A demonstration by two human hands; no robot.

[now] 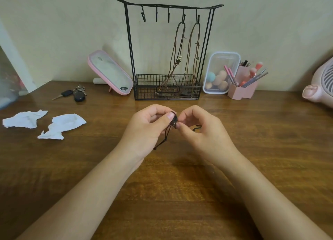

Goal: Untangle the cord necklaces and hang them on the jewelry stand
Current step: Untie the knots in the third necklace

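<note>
Jewelry stand [147,81] of black wire rises at the back of the wooden table [171,194], against the wall. Two brown cords hang from its two rightmost hooks, the star-charm necklace [178,61] and the knotted necklace [197,45], and their lower ends drop into its mesh basket. Left of the stand leans a pink mirror [110,72]. To its right stand a clear container [221,59] and a pink brush holder [242,91]. Two torn paper scraps [63,124] lie far left, with a bunch of keys [76,94] behind them. Above the middle of the table, my left hand [146,130] and right hand [201,131] meet with fingers curled. Each pinches the dark cord necklace [173,120] between thumb and fingertip. Its loose strands trail down beside my left palm, and a short bit shows under my right fingers.
</note>
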